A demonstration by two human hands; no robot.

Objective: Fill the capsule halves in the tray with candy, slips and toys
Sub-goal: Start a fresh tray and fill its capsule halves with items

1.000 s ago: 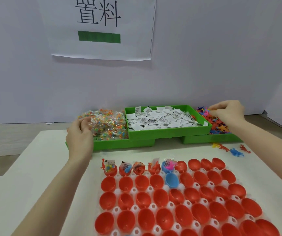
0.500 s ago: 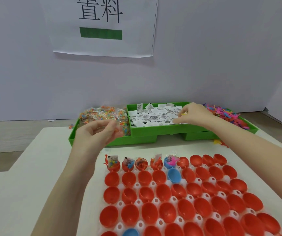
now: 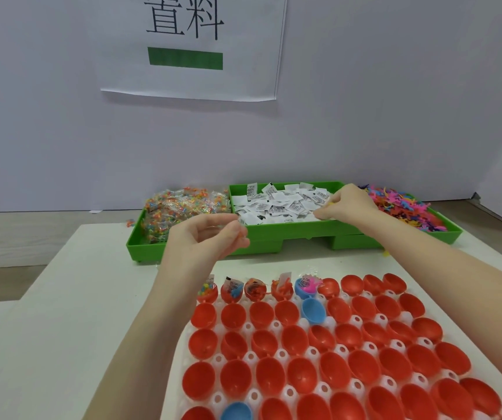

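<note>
- Head view: right hand [image 3: 348,204] pinching at slips [image 3: 280,204].
- Left hand [image 3: 207,237] curled round a candy packet, apparently.
- Advice: lift one slip only; fill next empty capsule half [image 3: 328,287].

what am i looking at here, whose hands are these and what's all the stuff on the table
This is one picture from a camera worn on a person's head, looking forward and down at their own bare hands; there is no machine. On the white table sits a white tray of red and blue capsule halves; five in the back row are already filled. Behind it are green bins: candy packets, paper slips and small plastic toys. The left hand pinches something small and clear, probably a candy packet. The right hand reaches into the slips, fingers curled, with something yellow tucked in it.
</note>
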